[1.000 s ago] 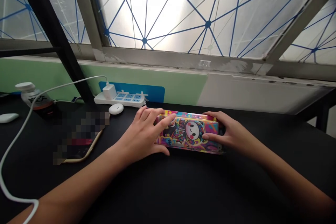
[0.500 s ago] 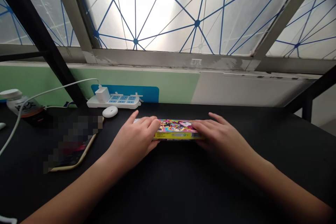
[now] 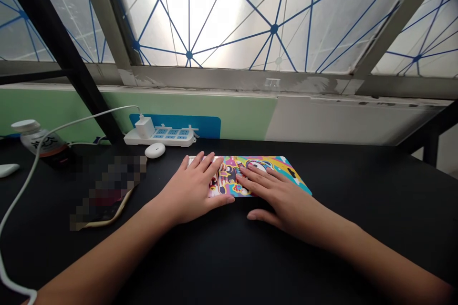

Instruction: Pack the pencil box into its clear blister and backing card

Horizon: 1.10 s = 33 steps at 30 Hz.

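A flat, brightly printed cardboard box (image 3: 229,175) lies on the black table, its pink, yellow and blue cartoon face upward. A dark hanger slot shows near its right end. My left hand (image 3: 195,189) rests on the box's left part, fingers spread, with the thumb along the near edge. Across the middle and right of the box lie the outstretched fingers of my right hand (image 3: 277,194), the thumb apart over the table in front. Both hands cover much of the printed face.
At left lies a blurred phone (image 3: 107,200) in a pale-edged case. Behind it are a round white case (image 3: 155,150) and a white power strip (image 3: 179,139) with a plugged-in charger. A white cable (image 3: 21,190) loops past a bottle (image 3: 46,145) down to my left forearm.
The box was gripped at both ends with its narrow yellow side facing me; now it lies flat, printed face up. Both hands have opened from gripping to resting on top.
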Tool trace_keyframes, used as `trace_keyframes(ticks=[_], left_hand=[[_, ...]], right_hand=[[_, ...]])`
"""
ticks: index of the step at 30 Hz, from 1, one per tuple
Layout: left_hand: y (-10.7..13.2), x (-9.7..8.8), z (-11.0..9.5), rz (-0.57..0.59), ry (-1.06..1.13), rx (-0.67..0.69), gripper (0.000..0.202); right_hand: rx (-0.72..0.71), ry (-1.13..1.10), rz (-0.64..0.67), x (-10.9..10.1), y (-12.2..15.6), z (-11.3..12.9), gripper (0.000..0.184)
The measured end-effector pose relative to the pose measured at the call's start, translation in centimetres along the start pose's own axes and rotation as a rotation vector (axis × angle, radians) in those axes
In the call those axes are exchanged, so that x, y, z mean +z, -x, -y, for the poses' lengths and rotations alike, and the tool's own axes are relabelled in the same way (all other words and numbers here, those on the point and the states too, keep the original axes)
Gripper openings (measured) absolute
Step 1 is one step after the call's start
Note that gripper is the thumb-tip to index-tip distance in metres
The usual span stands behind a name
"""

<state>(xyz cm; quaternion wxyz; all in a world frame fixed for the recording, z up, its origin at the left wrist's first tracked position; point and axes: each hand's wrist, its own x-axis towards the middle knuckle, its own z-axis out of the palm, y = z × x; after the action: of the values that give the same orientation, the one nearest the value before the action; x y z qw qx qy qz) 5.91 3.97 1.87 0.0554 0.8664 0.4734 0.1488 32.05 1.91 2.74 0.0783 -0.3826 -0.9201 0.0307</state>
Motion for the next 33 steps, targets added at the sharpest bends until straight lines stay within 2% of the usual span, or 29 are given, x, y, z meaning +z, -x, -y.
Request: trace_keyframes(ticks=[5,9,11,14,17,19,24,27,30,32,33], left_hand=[[0.0,-0.3,0.1,0.015,0.072,-0.043,0.093],[0.0,-0.9,-0.1,0.111,-0.014,-0.041,0.097],[0.0,-1.0,-0.3,0.145,-0.061,-0.029,0.097],[0.0,-0.9,-0.2,0.136,-0.104,-0.008,0.095],[-0.1,-0.7,0.2,0.134,-0.119,0.004,0.092],[-0.2,-0.7,0.5,0.16,-0.122,0.008,0.09],[-0.2,-1.5,1.1,0.23,-0.098,-0.034,0.08],[0.0,-1.8,1.4,0.23,-0.089,-0.094,0.074],[0.1,-1.9,1.4,0.165,-0.13,-0.145,0.076],[0.1,-1.8,1.0,0.118,-0.138,-0.103,0.076],[0.1,-1.7,0.7,0.103,-0.129,-0.058,0.074]], right_hand=[[0.114,-0.125,0.151,-3.3,2.0,-3.8,0.062],[0.19,-0.115,0.117,-5.0,3.1,-6.6,0.046],[0.17,-0.03,0.016,-4.5,2.7,-6.2,0.05],[0.072,0.063,-0.118,-2.3,1.3,-3.8,0.068],[-0.035,0.067,-0.043,-0.3,0.1,-1.7,0.085],[-0.037,0.053,0.02,-0.3,0.1,-1.7,0.081],[0.052,-0.012,0.083,-3.9,2.5,-5.0,0.051],[0.118,0.033,0.073,-4.6,3.1,-6.0,0.05],[0.11,0.083,0.008,-2.8,2.3,-4.8,0.072],[0.081,0.092,-0.015,-0.9,1.3,-3.6,0.084],[0.072,0.099,-0.023,-0.1,0.8,-3.1,0.084]])
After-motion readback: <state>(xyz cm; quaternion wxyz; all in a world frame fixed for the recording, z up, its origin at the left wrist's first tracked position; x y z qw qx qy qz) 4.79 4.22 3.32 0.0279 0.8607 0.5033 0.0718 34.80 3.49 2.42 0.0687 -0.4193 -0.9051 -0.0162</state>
